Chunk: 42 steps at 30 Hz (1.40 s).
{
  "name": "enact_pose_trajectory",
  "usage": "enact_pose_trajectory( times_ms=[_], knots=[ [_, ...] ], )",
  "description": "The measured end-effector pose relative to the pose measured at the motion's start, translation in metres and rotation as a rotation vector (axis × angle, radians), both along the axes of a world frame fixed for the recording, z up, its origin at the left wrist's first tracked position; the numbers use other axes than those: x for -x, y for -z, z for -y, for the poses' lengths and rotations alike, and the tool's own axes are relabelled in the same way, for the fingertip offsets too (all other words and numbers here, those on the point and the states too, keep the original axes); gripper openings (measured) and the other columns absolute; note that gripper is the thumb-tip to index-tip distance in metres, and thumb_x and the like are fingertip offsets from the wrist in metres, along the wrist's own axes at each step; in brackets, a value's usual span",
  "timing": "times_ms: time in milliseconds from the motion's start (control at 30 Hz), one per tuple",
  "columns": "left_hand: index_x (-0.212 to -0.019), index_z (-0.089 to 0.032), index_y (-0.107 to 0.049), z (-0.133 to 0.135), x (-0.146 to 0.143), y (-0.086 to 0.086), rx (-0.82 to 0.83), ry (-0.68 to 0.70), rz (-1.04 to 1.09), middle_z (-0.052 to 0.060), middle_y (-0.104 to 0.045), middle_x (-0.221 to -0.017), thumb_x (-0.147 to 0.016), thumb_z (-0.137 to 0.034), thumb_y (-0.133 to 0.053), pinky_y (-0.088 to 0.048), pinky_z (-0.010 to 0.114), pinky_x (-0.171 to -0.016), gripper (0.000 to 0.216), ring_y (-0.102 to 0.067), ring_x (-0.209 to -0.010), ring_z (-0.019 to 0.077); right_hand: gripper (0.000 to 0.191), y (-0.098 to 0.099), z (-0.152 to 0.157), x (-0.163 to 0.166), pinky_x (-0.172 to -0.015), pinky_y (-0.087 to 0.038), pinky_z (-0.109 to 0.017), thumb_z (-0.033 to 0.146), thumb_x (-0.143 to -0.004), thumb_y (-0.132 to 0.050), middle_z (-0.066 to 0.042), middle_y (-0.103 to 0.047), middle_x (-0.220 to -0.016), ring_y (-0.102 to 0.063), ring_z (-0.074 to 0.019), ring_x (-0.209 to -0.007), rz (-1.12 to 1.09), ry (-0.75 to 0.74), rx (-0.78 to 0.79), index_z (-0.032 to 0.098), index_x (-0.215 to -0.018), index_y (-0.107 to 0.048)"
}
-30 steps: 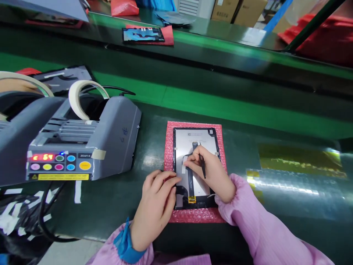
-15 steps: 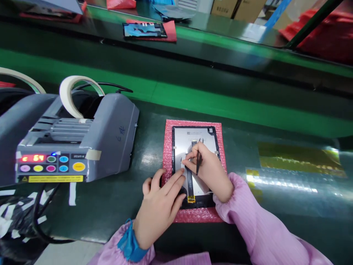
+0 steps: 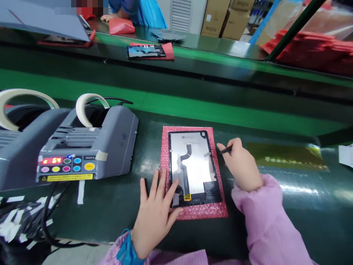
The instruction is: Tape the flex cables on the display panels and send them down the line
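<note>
Right hand [image 3: 242, 163], pinching a dark tool [image 3: 226, 149], has moved off the panel [image 3: 193, 165] to its right edge, leaving the flex cable [image 3: 183, 162] uncovered; left hand [image 3: 156, 217], fingers spread flat, rests on the panel's near-left corner, on the pink mat [image 3: 193, 212].

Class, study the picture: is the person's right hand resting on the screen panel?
No, the right hand, pinching a thin dark tool, is to the right of the screen panel, clear of it.

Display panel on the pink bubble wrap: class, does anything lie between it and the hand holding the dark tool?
Nothing visible. The right hand, gripping the dark tool, is just right of the display panel; only pink bubble wrap shows between.
</note>
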State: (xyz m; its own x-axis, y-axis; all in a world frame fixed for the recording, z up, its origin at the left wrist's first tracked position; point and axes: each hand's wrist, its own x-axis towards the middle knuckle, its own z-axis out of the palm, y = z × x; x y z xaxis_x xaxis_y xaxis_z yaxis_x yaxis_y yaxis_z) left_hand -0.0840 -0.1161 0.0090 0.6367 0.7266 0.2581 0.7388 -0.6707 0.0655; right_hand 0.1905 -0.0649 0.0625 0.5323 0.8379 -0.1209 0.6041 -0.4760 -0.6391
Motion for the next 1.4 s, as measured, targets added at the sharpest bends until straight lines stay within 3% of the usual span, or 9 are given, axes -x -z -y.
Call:
enact_pose_trajectory(
  times_ms=[133,333,500,700,900,1033,1167,1233,1400],
  knots=[
    [-0.147,-0.014,-0.048,0.001,0.001,0.006,-0.017,0.028,-0.051,0.029,-0.044,-0.156,-0.103,-0.046,-0.039,-0.019,0.074,-0.112,0.055,-0.038,-0.146,0.0472,0.040,0.013,0.025,-0.008,-0.055,-0.048,-0.032,0.054,-0.083,-0.067,-0.001,-0.064,-0.074,-0.066,-0.0226,-0.063,-0.373,-0.084,0.064,0.027,-0.088,-0.039],
    [-0.150,-0.016,-0.044,-0.017,-0.002,0.007,-0.009,0.017,-0.018,0.026,-0.040,-0.160,-0.105,-0.046,-0.035,-0.026,0.075,-0.112,0.054,-0.037,-0.148,0.0437,0.038,0.048,0.006,0.008,-0.060,-0.044,-0.028,0.045,-0.078,-0.071,0.006,-0.052,-0.074,-0.051,-0.0145,-0.061,-0.390,-0.200,-0.252,0.027,-0.087,-0.039],
    [-0.151,-0.016,-0.042,-0.044,-0.005,0.008,0.038,-0.089,0.105,0.023,-0.032,-0.164,-0.104,-0.035,-0.041,-0.035,0.072,-0.111,0.050,-0.025,-0.153,0.0453,0.040,0.058,-0.081,0.001,-0.069,-0.048,-0.028,0.038,-0.073,-0.066,0.004,-0.051,-0.083,-0.055,-0.0142,-0.071,-0.454,-0.177,-0.595,0.028,-0.087,-0.030],
    [-0.144,-0.019,-0.046,-0.053,0.002,0.015,0.050,-0.117,0.244,0.016,-0.050,-0.155,-0.104,-0.031,-0.043,-0.036,0.068,-0.114,0.042,-0.035,-0.151,0.0369,0.037,0.046,-0.203,-0.031,-0.080,-0.048,-0.031,0.027,-0.074,-0.059,0.003,-0.050,-0.084,-0.054,-0.0147,-0.073,-0.322,-0.084,-0.734,0.029,-0.084,-0.023],
    [-0.138,-0.021,-0.050,-0.053,0.005,0.020,0.000,-0.136,0.286,0.013,-0.058,-0.149,-0.101,-0.023,-0.045,-0.038,0.061,-0.116,0.038,-0.042,-0.147,0.0314,0.037,0.030,-0.244,-0.068,-0.088,-0.047,-0.038,0.023,-0.071,-0.069,-0.002,-0.062,-0.083,-0.061,-0.0216,-0.083,-0.224,-0.089,-0.669,0.028,-0.077,-0.033],
    [-0.135,-0.021,-0.055,-0.054,0.005,0.019,0.018,-0.138,0.253,0.013,-0.057,-0.150,-0.099,-0.022,-0.045,-0.036,0.061,-0.118,0.037,-0.041,-0.148,0.0314,0.036,0.018,-0.212,-0.096,-0.083,-0.048,-0.037,0.037,-0.072,-0.078,-0.003,-0.067,-0.081,-0.063,-0.0225,-0.081,-0.198,-0.131,-0.594,0.026,-0.076,-0.044],
    [-0.134,-0.021,-0.058,-0.055,0.004,0.014,0.002,-0.098,0.216,0.012,-0.059,-0.147,-0.098,-0.018,-0.045,-0.037,0.065,-0.116,0.038,-0.042,-0.147,0.0332,0.041,0.011,-0.125,-0.124,-0.060,-0.047,-0.030,0.064,-0.093,-0.049,0.001,-0.063,-0.070,-0.060,-0.0174,-0.059,-0.248,-0.120,-0.543,0.024,-0.098,-0.056],
    [-0.135,-0.020,-0.058,-0.055,0.000,0.009,-0.017,0.002,0.189,0.011,-0.061,-0.146,-0.096,-0.014,-0.046,-0.042,0.060,-0.115,0.041,-0.043,-0.146,0.0322,0.051,0.014,-0.072,-0.136,-0.053,-0.044,-0.027,0.069,-0.093,-0.047,0.002,-0.058,-0.066,-0.054,-0.0147,-0.053,-0.321,-0.084,-0.511,0.022,-0.102,-0.063],
    [-0.134,-0.024,-0.061,-0.055,-0.033,-0.003,0.010,0.412,0.084,0.004,-0.061,-0.146,-0.085,-0.001,-0.048,-0.046,0.048,-0.114,0.056,-0.045,-0.145,0.0289,0.054,0.034,0.038,-0.155,-0.048,-0.049,-0.029,0.071,-0.069,-0.079,-0.001,-0.066,-0.069,-0.060,-0.0161,-0.052,-0.554,0.180,-0.471,0.022,-0.089,-0.063]
  ],
)
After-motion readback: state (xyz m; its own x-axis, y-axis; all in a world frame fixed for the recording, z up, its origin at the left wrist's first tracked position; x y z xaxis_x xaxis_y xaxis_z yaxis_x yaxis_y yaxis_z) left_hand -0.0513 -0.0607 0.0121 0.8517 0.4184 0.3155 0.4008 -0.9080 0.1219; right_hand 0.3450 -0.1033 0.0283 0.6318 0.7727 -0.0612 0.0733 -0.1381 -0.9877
